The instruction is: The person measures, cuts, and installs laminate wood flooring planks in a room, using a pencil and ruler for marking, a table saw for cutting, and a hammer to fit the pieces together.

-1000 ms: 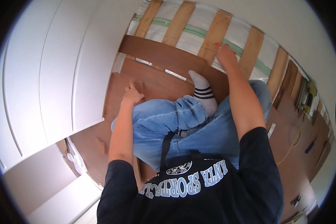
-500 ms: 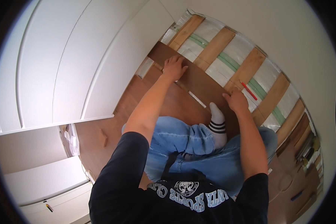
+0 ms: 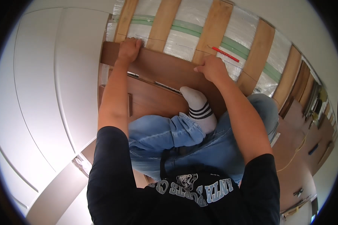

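— Where were the hands?
— The left hand (image 3: 128, 49) gripped the brown plank (image 3: 165, 69) at its far-left edge; the right hand (image 3: 211, 68) clasped its top edge at one o'clock.
— And around them?
— Bare wooden joists (image 3: 214, 30) lay beyond, with a red pencil (image 3: 225, 54) near the right hand.

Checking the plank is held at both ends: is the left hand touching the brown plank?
Touching: the head view shows the left hand gripping the brown plank at its far edge.

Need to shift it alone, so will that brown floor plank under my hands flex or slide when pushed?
The plank looks long, thin and rigid, so probably little flex. Its smooth face may slip under the left hand and right hand. Resting across wooden battens, it should slide.
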`<state>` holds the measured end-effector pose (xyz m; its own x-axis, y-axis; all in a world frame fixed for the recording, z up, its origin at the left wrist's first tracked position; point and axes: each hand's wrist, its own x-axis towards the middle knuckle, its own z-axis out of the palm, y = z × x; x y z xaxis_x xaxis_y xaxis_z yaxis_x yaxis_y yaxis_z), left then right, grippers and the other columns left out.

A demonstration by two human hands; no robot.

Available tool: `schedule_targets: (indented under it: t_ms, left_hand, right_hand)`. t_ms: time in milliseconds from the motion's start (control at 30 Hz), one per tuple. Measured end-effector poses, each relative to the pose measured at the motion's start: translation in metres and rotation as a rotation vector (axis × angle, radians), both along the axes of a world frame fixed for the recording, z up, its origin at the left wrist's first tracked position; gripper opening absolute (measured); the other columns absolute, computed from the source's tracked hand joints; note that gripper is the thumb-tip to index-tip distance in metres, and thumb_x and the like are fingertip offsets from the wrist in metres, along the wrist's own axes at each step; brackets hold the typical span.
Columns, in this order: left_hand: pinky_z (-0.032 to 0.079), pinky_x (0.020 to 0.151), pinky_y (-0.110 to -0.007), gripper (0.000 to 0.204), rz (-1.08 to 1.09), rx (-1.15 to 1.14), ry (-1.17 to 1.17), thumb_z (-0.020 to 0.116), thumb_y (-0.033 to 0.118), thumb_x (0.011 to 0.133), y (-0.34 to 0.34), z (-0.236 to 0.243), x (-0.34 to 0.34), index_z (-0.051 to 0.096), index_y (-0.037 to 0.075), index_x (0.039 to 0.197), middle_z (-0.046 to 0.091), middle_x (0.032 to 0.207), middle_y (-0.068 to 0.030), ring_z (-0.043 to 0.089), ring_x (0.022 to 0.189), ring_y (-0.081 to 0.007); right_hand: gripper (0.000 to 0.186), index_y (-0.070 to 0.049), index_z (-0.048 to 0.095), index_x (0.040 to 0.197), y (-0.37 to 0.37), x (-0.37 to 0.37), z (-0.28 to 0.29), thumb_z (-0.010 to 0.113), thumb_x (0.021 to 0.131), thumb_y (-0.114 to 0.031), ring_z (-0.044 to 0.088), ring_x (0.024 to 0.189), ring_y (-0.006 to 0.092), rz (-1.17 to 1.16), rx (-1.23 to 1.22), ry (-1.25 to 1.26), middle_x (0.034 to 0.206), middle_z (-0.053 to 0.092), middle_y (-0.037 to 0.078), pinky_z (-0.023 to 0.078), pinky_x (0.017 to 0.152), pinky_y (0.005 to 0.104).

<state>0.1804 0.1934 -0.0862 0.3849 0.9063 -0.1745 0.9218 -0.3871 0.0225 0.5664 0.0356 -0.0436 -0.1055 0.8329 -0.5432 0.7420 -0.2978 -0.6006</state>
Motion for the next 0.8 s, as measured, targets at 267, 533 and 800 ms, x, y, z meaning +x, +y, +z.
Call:
schedule_targets:
  t_ms: [267, 533, 800]
  left_hand:
    - [0.045, 0.095, -0.054, 0.045, 0.015, 0.052, -0.045, 0.042, 0.036, 0.108, -0.005, -0.007, -0.002, 0.073, 0.005, 0.097, 0.072, 0.102, -0.0156, 0.064, 0.104, -0.0384]
    - [0.049, 0.089, -0.054, 0.042, 0.003, 0.109, -0.186, 0.048, 0.034, 0.105, -0.012, -0.003, 0.007, 0.073, 0.004, 0.092, 0.072, 0.097, -0.0175, 0.065, 0.097, -0.0414]
    - [0.05, 0.089, -0.055, 0.041, 0.068, 0.155, -0.158, 0.049, 0.036, 0.104, -0.014, -0.01, -0.008, 0.074, 0.005, 0.092, 0.073, 0.098, -0.0178, 0.067, 0.096, -0.0408]
  right_hand:
    - [0.042, 0.0, 0.076, 0.091, 0.004, 0.007, -0.007, 0.084, 0.082, -0.04, 0.069, 0.096, 0.0405, 0.047, -0.014, 0.065, 0.095, 0.072, 0.021, 0.056, 0.083, 0.0466]
    - [0.04, 0.0, 0.075, 0.086, 0.001, 0.009, -0.01, 0.083, 0.084, -0.039, 0.069, 0.091, 0.0404, 0.056, -0.027, 0.105, 0.092, 0.072, 0.023, 0.055, 0.08, 0.048]
    - [0.042, 0.002, 0.074, 0.085, 0.004, 0.004, -0.011, 0.081, 0.087, -0.038, 0.069, 0.087, 0.0403, 0.114, 0.019, 0.056, 0.087, 0.071, 0.024, 0.055, 0.077, 0.0479]
